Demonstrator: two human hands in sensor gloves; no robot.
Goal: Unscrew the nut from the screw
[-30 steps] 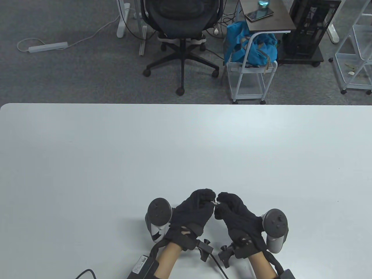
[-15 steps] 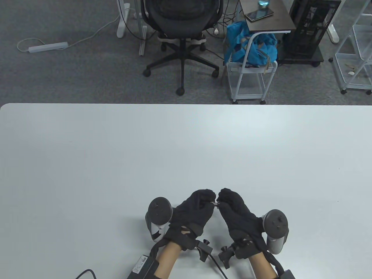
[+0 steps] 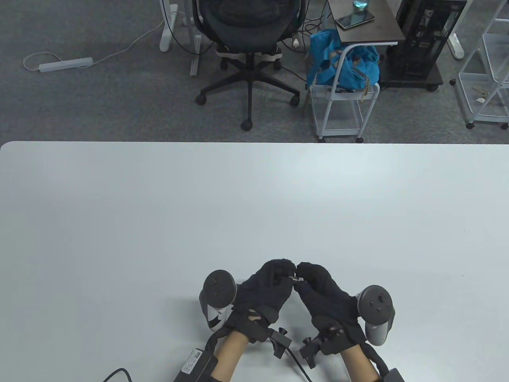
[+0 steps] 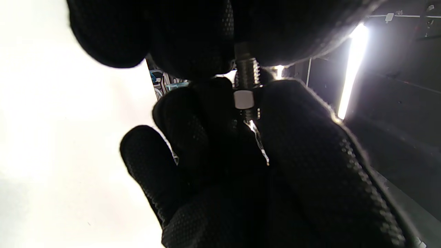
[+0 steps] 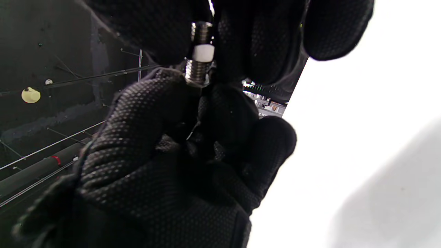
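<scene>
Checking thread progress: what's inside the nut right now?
The screw runs through the nut; threads show on both sides. Its ends are covered by the left hand and right hand.

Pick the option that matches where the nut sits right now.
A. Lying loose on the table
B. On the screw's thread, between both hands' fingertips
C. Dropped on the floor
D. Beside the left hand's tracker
B: in the left wrist view the nut sits on the screw, thread showing on both sides of it, gloved fingertips closed around both.

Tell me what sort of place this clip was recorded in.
Most likely an office or lab workspace. Past the white table lies grey carpet with a black swivel office chair, a white wheeled cart holding a blue bag, and a power strip on the floor.
</scene>
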